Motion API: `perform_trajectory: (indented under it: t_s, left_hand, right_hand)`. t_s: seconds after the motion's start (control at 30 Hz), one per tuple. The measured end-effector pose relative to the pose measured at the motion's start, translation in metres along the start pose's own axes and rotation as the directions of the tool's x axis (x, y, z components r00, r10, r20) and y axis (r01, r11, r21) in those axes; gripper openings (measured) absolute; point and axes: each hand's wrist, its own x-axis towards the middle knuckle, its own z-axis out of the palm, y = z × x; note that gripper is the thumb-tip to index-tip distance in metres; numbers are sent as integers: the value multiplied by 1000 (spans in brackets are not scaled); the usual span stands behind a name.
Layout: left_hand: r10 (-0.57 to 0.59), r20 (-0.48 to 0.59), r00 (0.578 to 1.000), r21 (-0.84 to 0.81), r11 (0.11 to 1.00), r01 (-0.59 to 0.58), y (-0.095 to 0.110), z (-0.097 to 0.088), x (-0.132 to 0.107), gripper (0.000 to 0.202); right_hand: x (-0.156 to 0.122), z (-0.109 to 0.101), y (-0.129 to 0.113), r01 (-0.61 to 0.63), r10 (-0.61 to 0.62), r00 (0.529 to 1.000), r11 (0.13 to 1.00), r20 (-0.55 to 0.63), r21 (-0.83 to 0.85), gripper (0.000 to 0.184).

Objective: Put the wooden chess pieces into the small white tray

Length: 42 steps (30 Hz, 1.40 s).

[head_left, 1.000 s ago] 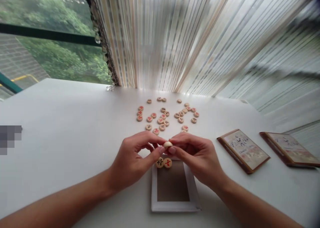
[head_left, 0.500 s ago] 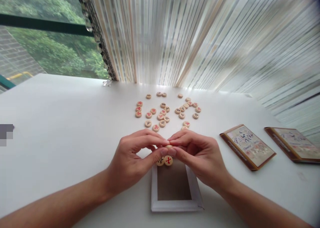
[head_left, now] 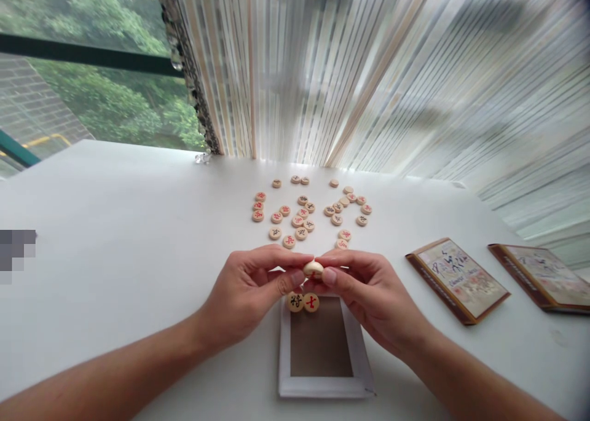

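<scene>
Both hands meet above the near middle of the white table. My left hand and my right hand pinch one round wooden chess piece between thumbs and forefingers, its blank side towards me. Just below them lies a shallow white box tray with a brown floor. Two pieces lie at the tray's far end, one with a black character, one with a red. Several more pieces lie scattered farther back.
Two brown box covers with printed tops lie to the right, the nearer box cover and the farther box cover. A striped curtain hangs behind the table, a window at the back left.
The hands stayed together on the piece and rose slightly; its pale face shows again between the fingertips. The camera shifted a little.
</scene>
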Motion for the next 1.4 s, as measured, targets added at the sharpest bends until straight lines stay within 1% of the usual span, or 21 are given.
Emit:
perform_trajectory:
  t_s: [0.1,0.23,0.37,0.53,0.8,0.9,0.97,1.0,1.1,1.17,1.27,1.33,1.4]
  left_hand:
    - [-50,6,999,-87,995,51,-2,1,-1,19]
    - [-78,-18,997,-126,989,76,0,3,-1,24]
    - [-136,17,991,-184,973,136,3,3,-2,27]
    - [-160,40,986,-198,966,165,1,1,-4,28]
    - [-138,69,988,-142,979,147,2,3,-7,31]
    - [-66,55,996,-49,996,68,3,3,-8,30]
    - [38,49,998,76,996,-42,3,3,-8,30]
    - [103,53,993,150,983,-110,2,2,-8,30]
    - [285,91,954,354,887,-298,0,-1,-8,29]
    - [373,139,917,425,814,-395,-3,-3,-9,28]
    - [440,207,874,450,750,-485,-6,-4,-10,30]
    - [450,224,864,455,736,-501,-6,-5,-11,31]
    - [450,226,864,452,737,-502,-6,-4,-10,30]
  right_hand:
    - [1,0,-1,-57,58,998,998,-3,31,20]
    - [1,1,-3,-119,121,992,990,-20,74,25]
    - [0,4,-5,-147,152,988,984,-41,102,25]
    - [-1,5,-5,-133,137,990,988,-45,73,22]
    - [-3,6,-1,-82,83,996,996,-17,25,21]
    - [-3,9,-3,-73,73,997,997,-20,14,29]
    - [-3,10,-4,-74,74,996,997,-40,-7,33]
    - [-3,10,-4,-74,73,996,997,-52,-23,33]
    - [-5,10,-4,-76,69,994,994,-79,-81,33]
    - [-6,11,-4,-82,72,994,990,-87,-116,32]
    - [-7,12,-5,-81,71,994,989,-82,-124,29]
    - [-7,13,-6,-80,72,995,991,-73,-107,27]
    - [-7,13,-7,-83,77,995,992,-66,-94,26]
